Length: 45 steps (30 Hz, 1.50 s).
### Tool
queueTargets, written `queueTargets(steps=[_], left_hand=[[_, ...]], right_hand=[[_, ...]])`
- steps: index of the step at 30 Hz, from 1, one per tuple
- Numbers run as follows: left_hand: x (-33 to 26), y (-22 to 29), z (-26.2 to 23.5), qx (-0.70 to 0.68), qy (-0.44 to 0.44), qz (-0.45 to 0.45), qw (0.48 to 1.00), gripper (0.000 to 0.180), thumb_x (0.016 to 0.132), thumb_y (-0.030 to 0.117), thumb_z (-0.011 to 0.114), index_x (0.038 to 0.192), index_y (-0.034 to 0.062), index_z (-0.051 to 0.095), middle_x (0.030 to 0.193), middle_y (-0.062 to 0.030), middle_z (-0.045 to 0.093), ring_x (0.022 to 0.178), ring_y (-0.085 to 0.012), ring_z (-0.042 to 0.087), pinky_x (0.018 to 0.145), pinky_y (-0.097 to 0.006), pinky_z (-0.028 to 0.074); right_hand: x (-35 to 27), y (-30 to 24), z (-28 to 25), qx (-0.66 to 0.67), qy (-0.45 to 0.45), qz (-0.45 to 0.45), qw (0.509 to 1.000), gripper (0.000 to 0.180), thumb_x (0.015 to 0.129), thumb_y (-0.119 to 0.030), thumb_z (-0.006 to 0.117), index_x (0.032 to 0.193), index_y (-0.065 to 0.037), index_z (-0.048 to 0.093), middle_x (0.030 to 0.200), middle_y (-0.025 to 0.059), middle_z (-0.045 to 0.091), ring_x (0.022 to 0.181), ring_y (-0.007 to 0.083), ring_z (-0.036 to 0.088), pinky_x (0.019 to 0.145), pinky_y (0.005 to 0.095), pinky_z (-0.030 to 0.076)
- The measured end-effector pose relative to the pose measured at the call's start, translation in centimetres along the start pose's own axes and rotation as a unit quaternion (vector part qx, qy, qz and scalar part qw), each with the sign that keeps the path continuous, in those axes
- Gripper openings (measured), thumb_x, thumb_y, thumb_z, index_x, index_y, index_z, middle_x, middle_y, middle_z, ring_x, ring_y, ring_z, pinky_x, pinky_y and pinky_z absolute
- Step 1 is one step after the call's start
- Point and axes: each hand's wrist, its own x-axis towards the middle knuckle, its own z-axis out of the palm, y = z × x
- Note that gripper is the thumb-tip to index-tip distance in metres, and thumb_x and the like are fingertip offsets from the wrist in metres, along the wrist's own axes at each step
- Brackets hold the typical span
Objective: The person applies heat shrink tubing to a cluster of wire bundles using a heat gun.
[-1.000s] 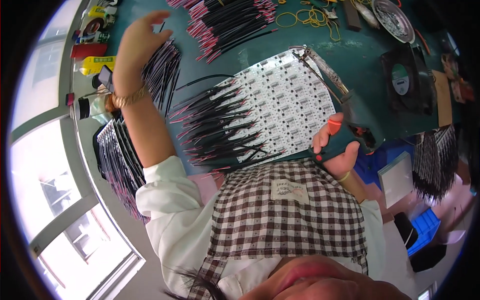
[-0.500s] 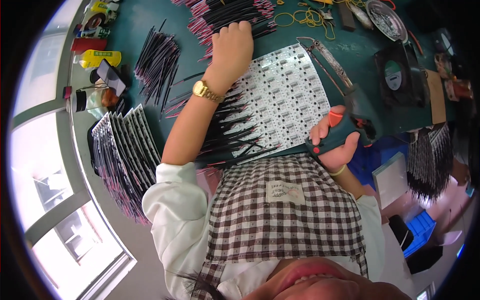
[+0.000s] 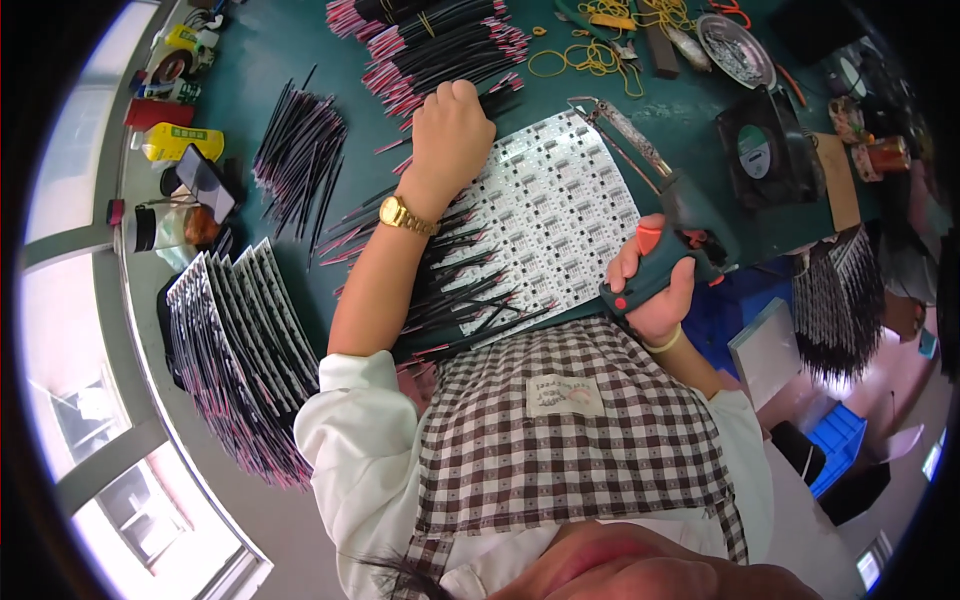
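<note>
My left hand [image 3: 452, 135] is curled closed at the far left corner of a white circuit board panel [image 3: 550, 200], palm down. Its fingertips are hidden, so what it holds cannot be made out. Black wires with red ends [image 3: 455, 285] fan out along the panel's left edge. In my right hand [image 3: 660, 305] is a dark green soldering gun [image 3: 700, 215] with an orange trigger, gripped by its handle at the panel's near right corner. Its metal tip and thin feed tube reach over the far right corner.
Bundled wires [image 3: 445, 55] lie beyond my left hand, with a loose wire pile [image 3: 300, 150] to the left. Wired panels [image 3: 240, 340] stand at the near left. Rubber bands [image 3: 590, 62], a metal dish [image 3: 737, 50] and a black fan-like box [image 3: 765, 150] sit at the far right.
The whole view has shifted a little. Against the panel, my left hand has come slightly nearer to me. The soldering gun keeps about the same place over the panel.
</note>
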Motion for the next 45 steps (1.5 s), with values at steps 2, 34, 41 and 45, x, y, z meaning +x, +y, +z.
queueTargets(steps=[2, 34, 41, 45], left_hand=[[0.1, -0.2, 0.1, -0.01, -0.021, -0.03, 0.999, 0.027, 0.075, 0.009, 0.054, 0.099, -0.0011, 0.047, 0.078, -0.0198, 0.06, 0.071, -0.0351, 0.062, 0.065, -0.044, 0.05], [-0.7, -1.3, -8.3, -0.505, 0.14, -0.044, 0.85, 0.014, 0.09, 0.012, 0.06, 0.096, -0.0007, 0.06, 0.065, -0.0003, 0.057, 0.06, -0.0052, 0.051, 0.053, -0.021, 0.041], [-2.2, -1.1, -10.0, -0.346, -0.076, -0.141, 0.924, 0.012, 0.084, 0.01, 0.064, 0.085, -0.0008, 0.06, 0.063, 0.0019, 0.053, 0.058, -0.0034, 0.046, 0.051, -0.022, 0.036], [-3.4, -0.7, -8.4, -0.257, -0.116, -0.153, 0.947, 0.022, 0.078, 0.018, 0.066, 0.082, -0.0034, 0.061, 0.059, -0.0034, 0.053, 0.054, -0.0064, 0.043, 0.051, -0.024, 0.037]], right_hand=[[0.2, -0.2, 0.0, -0.007, -0.002, -0.004, 1.0, 0.066, 0.089, -0.06, 0.038, 0.126, -0.005, 0.037, 0.078, 0.0074, 0.048, 0.061, 0.0159, 0.05, 0.062, 0.029, 0.042], [-0.2, 0.7, -1.3, 0.005, -0.007, -0.016, 1.0, 0.064, 0.089, -0.055, 0.044, 0.123, -0.001, 0.039, 0.076, 0.0103, 0.049, 0.06, 0.0186, 0.051, 0.058, 0.0295, 0.044], [-0.3, 0.8, -1.2, -0.03, -0.006, -0.008, 0.999, 0.066, 0.088, -0.056, 0.046, 0.123, 0.0, 0.038, 0.077, 0.011, 0.049, 0.062, 0.0182, 0.052, 0.058, 0.0288, 0.044], [-0.3, 0.3, -0.9, -0.042, -0.008, 0.001, 0.999, 0.066, 0.088, -0.055, 0.048, 0.122, 0.0, 0.038, 0.076, 0.0111, 0.049, 0.061, 0.0181, 0.052, 0.057, 0.029, 0.044]])
